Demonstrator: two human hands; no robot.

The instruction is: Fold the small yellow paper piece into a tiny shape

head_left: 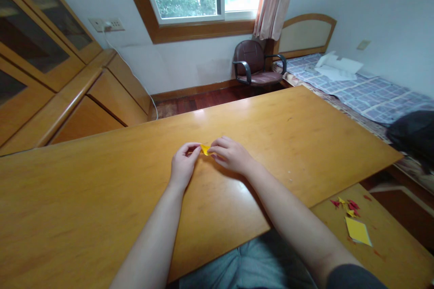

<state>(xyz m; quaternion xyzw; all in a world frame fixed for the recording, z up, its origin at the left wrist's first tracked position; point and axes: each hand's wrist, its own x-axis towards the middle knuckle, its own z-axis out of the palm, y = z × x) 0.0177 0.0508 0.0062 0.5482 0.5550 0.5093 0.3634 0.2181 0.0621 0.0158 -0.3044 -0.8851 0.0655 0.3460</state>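
Note:
A small piece of folded yellow paper (205,149) is held just above the wooden table (111,198), between my two hands. My left hand (184,162) pinches its left end between thumb and fingers. At the other end, my right hand (230,154) has its fingers closed on the paper, and they hide part of it. The exact shape of the fold is too small to make out.
On a lower surface at the right lie several small red and yellow folded paper pieces (351,211) and a stack of yellow square paper (358,231). Beyond the table stand a brown armchair (252,61), a bed (366,92) and a wooden cabinet (101,99).

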